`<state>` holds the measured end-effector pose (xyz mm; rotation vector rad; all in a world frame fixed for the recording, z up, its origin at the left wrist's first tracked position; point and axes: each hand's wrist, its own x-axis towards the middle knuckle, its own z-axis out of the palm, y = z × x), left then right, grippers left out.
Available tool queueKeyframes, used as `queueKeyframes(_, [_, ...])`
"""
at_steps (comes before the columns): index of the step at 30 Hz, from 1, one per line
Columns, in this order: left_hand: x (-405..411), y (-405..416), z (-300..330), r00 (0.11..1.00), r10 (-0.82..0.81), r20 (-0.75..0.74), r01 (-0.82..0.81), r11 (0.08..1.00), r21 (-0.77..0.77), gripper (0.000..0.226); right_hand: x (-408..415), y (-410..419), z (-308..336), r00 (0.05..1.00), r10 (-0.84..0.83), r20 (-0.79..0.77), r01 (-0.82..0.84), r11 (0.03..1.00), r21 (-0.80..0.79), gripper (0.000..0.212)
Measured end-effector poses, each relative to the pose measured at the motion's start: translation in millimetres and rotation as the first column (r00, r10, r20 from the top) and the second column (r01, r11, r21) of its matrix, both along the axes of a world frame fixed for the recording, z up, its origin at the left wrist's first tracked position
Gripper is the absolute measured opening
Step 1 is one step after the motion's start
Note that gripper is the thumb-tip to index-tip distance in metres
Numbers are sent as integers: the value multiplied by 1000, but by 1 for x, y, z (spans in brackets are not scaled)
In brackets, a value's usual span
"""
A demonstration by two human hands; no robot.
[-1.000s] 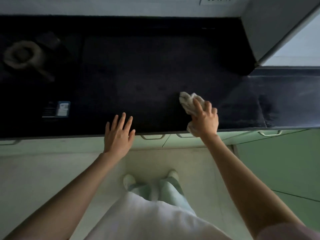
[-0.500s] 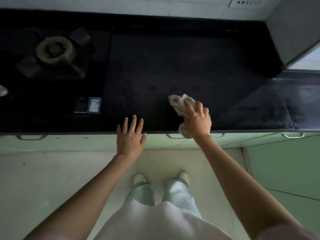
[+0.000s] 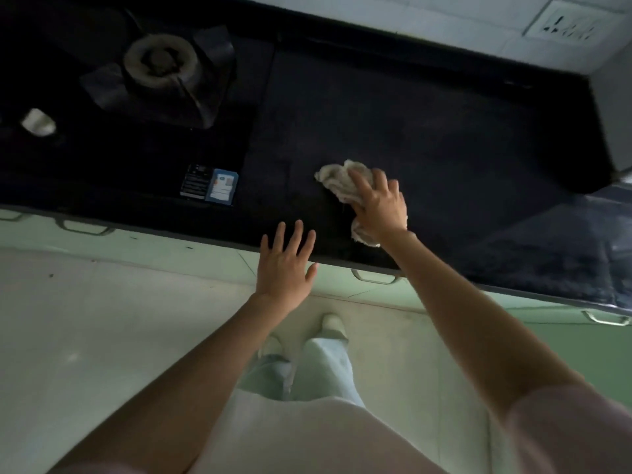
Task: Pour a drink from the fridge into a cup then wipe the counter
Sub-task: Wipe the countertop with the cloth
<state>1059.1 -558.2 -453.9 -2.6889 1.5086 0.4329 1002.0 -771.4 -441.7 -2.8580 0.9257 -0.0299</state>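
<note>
A crumpled off-white cloth (image 3: 338, 181) lies on the black counter (image 3: 427, 131) near its front edge. My right hand (image 3: 379, 203) lies on top of the cloth with fingers curled over it, pressing it to the counter; cloth shows in front of the fingers and under the wrist. My left hand (image 3: 285, 261) hovers at the counter's front edge, left of the cloth, fingers straight and spread, holding nothing. No cup or drink is in view.
A gas burner (image 3: 159, 59) sits in the hob at the back left, with a blue label (image 3: 221, 186) at its front corner. A wall socket (image 3: 567, 25) is at the top right. Pale green drawers with handles (image 3: 374, 277) run below the counter.
My right hand has slid the cloth leftward along the counter toward the hob. The view has swung left and tilted. My left hand stays open at the counter edge.
</note>
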Motion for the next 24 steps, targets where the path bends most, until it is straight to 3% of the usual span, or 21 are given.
queueKeyframes(4, [-1, 1, 0, 1000, 20, -6, -20, 1000, -6, 62, 58, -23, 3, 1000, -2, -29, 2, 1000, 8, 58])
queueKeyframes(9, [-1, 3, -1, 1000, 11, 14, -10, 1000, -23, 64, 64, 15, -10, 926, 378, 3, -377, 925, -40, 61])
queueKeyframes(12, [0, 4, -3, 999, 16, 35, -13, 998, -68, 64, 74, 4, -13, 867, 497, 39, -494, 867, -72, 59])
queueKeyframes(19, [-1, 6, -7, 997, 51, 51, -43, 988, -146, 59, 168, -67, 4, 930, 352, -111, -355, 935, -16, 58])
queueKeyframes(24, [-4, 2, -6, 995, 98, 33, -94, 990, -105, 55, 138, -43, -4, 875, 484, -18, -484, 872, -77, 60])
